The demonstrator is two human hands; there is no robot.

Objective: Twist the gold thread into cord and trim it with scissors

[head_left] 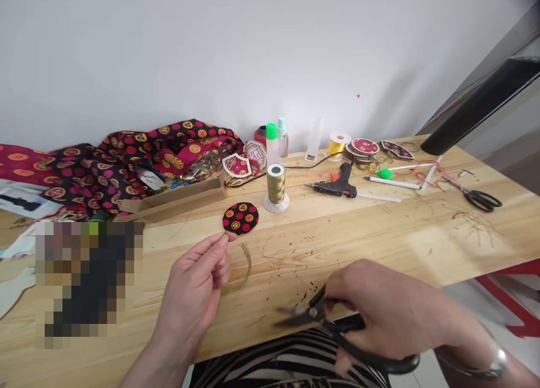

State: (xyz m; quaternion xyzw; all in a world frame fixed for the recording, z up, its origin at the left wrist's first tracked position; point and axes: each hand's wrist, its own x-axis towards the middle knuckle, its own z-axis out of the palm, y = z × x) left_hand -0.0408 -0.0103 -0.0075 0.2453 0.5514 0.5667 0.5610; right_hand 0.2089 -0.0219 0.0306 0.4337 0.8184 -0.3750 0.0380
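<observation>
The left hand (pixel 196 284) is closed in a pinch on the near edge of the round patch (pixel 240 218), perhaps by a thread; the fingers hide which. Its front is already covered in cloth; loose strands (pixel 248 261) just right of the pinch look untrimmed. The right hand (pixel 379 303) grips scissors (pixel 314 314), blades parted, nearer the body. Clippings (pixel 301 281) lie between; the spool (pixel 276 188) stands just beyond the patch.

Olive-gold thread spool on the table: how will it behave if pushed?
The olive-gold thread spool would probably slide under a gentle low push: it stands upright on a wide base. Pushed near the top, it may tip, being taller than wide. Once over, it could roll, given its round body.
</observation>
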